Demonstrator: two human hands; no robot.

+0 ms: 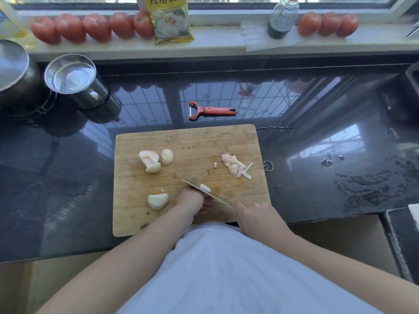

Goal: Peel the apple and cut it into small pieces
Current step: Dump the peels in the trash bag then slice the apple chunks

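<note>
A wooden cutting board (195, 141) lies on the dark counter. Peeled apple chunks (152, 160) sit at its upper left, and one more peeled chunk (158, 201) lies at the lower left. A pile of small cut pieces (237, 166) lies at the upper right. My right hand (257, 215) grips the knife (205, 191), index finger along its spine; a thin apple slice clings to the blade. My left hand (192, 201) has its fingers curled down beside the blade, on an apple piece that it hides.
A red peeler (210, 111) lies behind the board. Two steel cups (72, 78) stand at the far left. Tomatoes (90, 27), a yellow packet (171, 19) and a dark bottle (282, 18) line the windowsill. Water spots (326, 160) lie on the counter to the right.
</note>
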